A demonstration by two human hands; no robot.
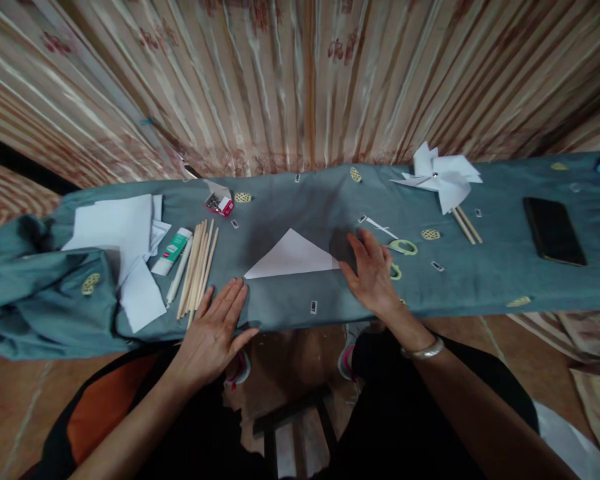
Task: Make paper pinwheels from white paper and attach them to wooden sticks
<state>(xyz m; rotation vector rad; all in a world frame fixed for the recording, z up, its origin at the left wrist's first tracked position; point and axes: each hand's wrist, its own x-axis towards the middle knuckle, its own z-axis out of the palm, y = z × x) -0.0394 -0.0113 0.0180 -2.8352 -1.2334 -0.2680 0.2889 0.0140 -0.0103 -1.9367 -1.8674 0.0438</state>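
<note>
A white paper folded into a triangle (pixel 291 256) lies in the middle of the blue-grey cloth (pixel 480 280). My left hand (pixel 215 330) rests flat and open on the cloth, fingertips just short of the triangle's left corner. My right hand (pixel 373 273) lies open with fingers spread, touching the triangle's right corner. Yellow-handled scissors (pixel 403 248) sit right beside my right hand, partly hidden by it.
Wooden sticks (pixel 197 270), a glue stick (pixel 173 251), a white pen and loose white sheets (pixel 117 230) lie at the left. A small box of pins (pixel 219 202) is behind them. A white paper pinwheel (pixel 443 177) and a black phone (pixel 554 231) lie at the right.
</note>
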